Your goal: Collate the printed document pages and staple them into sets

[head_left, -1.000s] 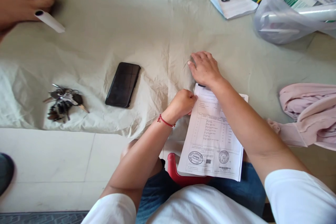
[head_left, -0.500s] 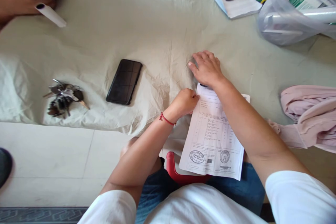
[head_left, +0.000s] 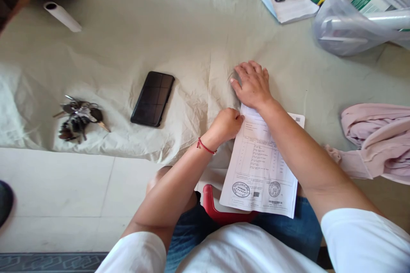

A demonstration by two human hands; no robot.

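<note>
Already the printed paper [head_left: 259,158] is laid out in front of me, with its ruled grid filled in and two stamp marks [head_left: 241,189] near its lower end, so I'd judge the setting-out done; letting go of it is not yet done, and whatever else is left doesn't show. It lies with its top on the cloth-covered table [head_left: 192,21] and its lower part reaching past the edge, above my lap [head_left: 288,222]. The fingers of my left hand [head_left: 227,124] are curled in and seem to pinch its left edge near the top, thumb against the sheet, their undersides hidden from me. My right hand [head_left: 253,86] is spread, palm down, its heel at the far end of the paper and its fingers out beyond it over the cloth; whether they press there I can't tell. That forearm crosses above the paper's right side and hides some print. Off to the left, well apart from both hands, lie a dark phone [head_left: 153,99] and a bunch of keys [head_left: 81,119].
</note>
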